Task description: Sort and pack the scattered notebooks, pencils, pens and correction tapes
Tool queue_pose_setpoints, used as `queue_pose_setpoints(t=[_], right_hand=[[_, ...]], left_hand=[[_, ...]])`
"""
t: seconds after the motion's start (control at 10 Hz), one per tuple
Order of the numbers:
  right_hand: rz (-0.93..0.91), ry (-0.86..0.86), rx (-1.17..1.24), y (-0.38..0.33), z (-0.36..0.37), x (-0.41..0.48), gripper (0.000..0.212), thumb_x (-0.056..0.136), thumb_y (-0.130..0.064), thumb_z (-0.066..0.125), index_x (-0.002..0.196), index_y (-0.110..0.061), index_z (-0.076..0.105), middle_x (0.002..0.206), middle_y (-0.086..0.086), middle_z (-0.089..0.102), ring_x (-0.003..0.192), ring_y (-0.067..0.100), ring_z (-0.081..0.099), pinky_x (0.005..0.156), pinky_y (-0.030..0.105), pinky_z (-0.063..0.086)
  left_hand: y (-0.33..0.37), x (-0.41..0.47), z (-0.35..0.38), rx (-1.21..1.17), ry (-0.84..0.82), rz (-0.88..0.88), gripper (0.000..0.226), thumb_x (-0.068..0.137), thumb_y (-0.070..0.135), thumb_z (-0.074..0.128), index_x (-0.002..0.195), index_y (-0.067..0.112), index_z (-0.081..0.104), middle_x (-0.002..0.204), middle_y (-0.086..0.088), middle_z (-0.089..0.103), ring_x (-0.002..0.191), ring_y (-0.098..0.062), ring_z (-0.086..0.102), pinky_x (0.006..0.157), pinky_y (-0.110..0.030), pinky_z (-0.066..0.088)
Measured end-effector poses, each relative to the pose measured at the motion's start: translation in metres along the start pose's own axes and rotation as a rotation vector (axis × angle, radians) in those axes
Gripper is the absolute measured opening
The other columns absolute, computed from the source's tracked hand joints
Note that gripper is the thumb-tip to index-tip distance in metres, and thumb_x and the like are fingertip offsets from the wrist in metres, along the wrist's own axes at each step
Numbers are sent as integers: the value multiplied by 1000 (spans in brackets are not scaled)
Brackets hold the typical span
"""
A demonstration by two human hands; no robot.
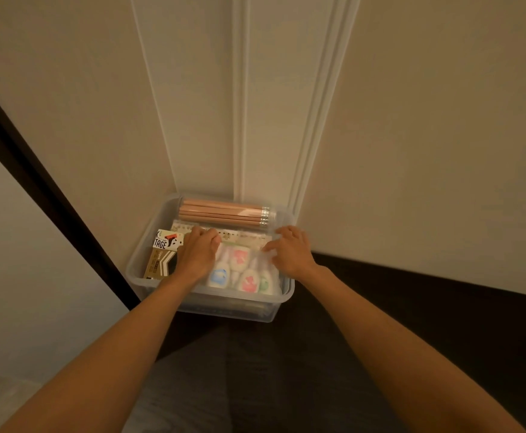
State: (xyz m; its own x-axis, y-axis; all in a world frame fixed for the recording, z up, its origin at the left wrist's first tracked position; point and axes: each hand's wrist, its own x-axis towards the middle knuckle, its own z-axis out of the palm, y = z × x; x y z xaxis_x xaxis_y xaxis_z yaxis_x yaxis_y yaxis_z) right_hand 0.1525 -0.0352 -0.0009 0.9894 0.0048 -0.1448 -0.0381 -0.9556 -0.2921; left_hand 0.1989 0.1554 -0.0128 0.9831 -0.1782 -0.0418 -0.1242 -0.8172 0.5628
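Your left hand (197,254) and right hand (289,253) both curl on the top edge of the bag of correction tapes (239,273) at the front of the box (239,297), so settle it flat beside the pen packet (161,254), clear of the pencils (224,212) behind.

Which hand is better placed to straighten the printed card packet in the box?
Left. The left hand lies directly beside the card packet at the left side of the box. The right hand is near the right wall, with the correction tapes between.
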Motion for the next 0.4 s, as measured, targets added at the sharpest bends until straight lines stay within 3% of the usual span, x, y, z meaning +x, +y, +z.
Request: queue_pose_setpoints(t=[0.1, 0.2, 0.3, 0.4], right_hand=[[120, -104, 10, 7, 9, -5, 28, 96, -27, 46, 119, -30, 63, 158, 1, -3, 143, 29, -11, 113, 51, -5], [136, -147, 54, 5, 11, -10, 32, 98, -26, 41, 125, -31, 58, 157, -1, -14, 143, 30, -15, 112, 53, -5], [136, -162, 146, 6, 6, -15, 44, 96, -11, 39, 136, -29, 47, 158, 0, -8, 144, 27, -9, 114, 50, -3], [114, -146, 208, 4, -6, -23, 43, 93, -7, 43, 134, -19, 47, 154, 7, 20, 141, 28, 19, 114, 50, 19]], left_hand=[[-3, 4, -2, -49, -51, -36, 37, 97, 10, 32, 61, 16, 36, 85, -15, 48, 78, -25, 44, 66, -32, 29], [0, 2, -8, -60, -99, -96, 31, 98, 8, 31, 74, 6, 52, 94, -21, 55, 82, -26, 48, 70, -32, 33], [4, 0, -15, -56, -192, -119, 33, 100, 11, 28, 118, 2, 54, 124, -22, 52, 110, -33, 50, 90, -35, 39], [10, -7, -19, -35, -177, -153, 40, 99, 14, 29, 138, 7, 38, 142, -20, 38, 128, -34, 38, 102, -37, 35]])
